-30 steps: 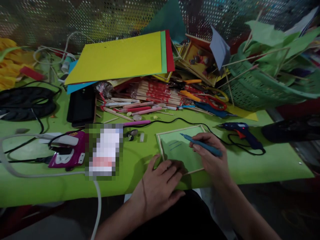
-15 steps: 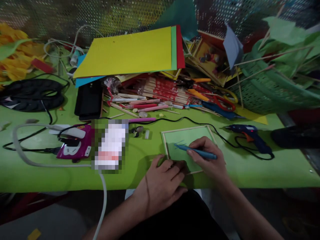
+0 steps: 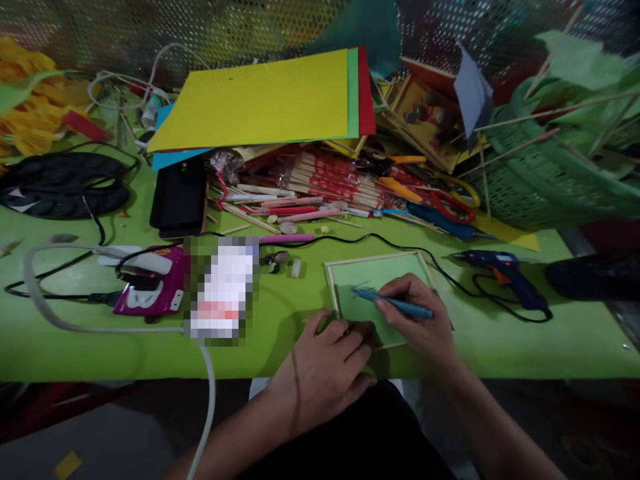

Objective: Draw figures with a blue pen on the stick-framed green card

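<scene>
A green sheet (image 3: 370, 313) edged with thin wooden sticks lies on the table. My right hand (image 3: 417, 320) pinches a blue pen (image 3: 400, 305), its tip on the sheet's upper left part beside a few short blue lines. Fingers slightly spread, my left hand (image 3: 327, 370) rests on the lower left corner of the frame and covers that corner. Nothing shows in the left hand's grip; it looks open.
Left of the sheet lie a blurred phone (image 3: 223, 290) and a purple power strip (image 3: 153, 287) with cables. A glue gun (image 3: 500, 267) lies to the right. Behind are coloured sheets (image 3: 260, 100), stick bundles (image 3: 335, 183), scissors (image 3: 453, 207) and a green basket (image 3: 540, 160).
The pen tip has shifted very slightly down and right on the green sheet, with another short blue stroke near it. My left hand stays in place.
</scene>
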Demonstrator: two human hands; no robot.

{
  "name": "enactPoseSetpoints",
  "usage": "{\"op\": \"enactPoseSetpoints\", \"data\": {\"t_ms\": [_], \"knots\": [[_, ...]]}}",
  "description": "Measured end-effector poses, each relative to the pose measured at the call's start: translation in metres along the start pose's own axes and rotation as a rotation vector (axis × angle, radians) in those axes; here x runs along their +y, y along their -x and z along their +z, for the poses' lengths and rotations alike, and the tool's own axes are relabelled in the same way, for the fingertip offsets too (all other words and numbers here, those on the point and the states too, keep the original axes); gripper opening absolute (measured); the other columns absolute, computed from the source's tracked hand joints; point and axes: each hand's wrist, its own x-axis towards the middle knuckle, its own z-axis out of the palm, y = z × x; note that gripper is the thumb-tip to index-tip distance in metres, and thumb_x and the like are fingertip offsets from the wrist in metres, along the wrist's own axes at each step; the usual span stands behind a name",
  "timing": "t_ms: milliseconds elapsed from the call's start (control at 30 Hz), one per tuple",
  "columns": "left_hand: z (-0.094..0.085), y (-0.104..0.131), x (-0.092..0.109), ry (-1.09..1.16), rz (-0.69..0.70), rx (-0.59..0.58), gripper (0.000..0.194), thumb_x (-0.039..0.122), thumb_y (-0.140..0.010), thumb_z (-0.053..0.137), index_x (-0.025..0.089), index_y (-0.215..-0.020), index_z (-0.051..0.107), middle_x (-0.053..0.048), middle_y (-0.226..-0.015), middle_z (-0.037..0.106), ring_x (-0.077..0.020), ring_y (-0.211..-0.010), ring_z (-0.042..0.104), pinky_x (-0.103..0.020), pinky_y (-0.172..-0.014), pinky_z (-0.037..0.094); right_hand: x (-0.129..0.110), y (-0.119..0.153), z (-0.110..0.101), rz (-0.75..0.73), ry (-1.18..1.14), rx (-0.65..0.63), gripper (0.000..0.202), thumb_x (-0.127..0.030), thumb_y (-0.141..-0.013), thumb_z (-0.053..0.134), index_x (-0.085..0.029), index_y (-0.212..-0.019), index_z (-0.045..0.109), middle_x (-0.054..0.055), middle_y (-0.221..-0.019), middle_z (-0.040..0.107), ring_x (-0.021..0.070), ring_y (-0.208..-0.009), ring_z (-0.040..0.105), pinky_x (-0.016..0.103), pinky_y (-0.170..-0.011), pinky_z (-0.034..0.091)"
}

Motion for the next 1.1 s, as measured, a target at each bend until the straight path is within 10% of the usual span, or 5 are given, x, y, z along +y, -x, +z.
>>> {"op": "enactPoseSetpoints", "data": {"t_ms": [1100], "knots": [[-0.0026, -0.0005, 0.0009, -0.004, -0.009, 0.003, 0.036, 0.047, -0.103, 0.054, 0.022, -0.128, 0.062, 0.000, -0.135, 0.069, -0.0198, -0.117, 0.059, -0.046, -0.111, 0.032, -0.0063, -0.0022, 0.0017, 0.025, 0.061, 0.086, 0.017, -0.032, -0.083, 0.076, -0.022, -0.079, 0.063, -0.002, -0.062, 0.061, 0.0123, -0.051, 0.052, 0.023, -0.046, 0.041]]}}
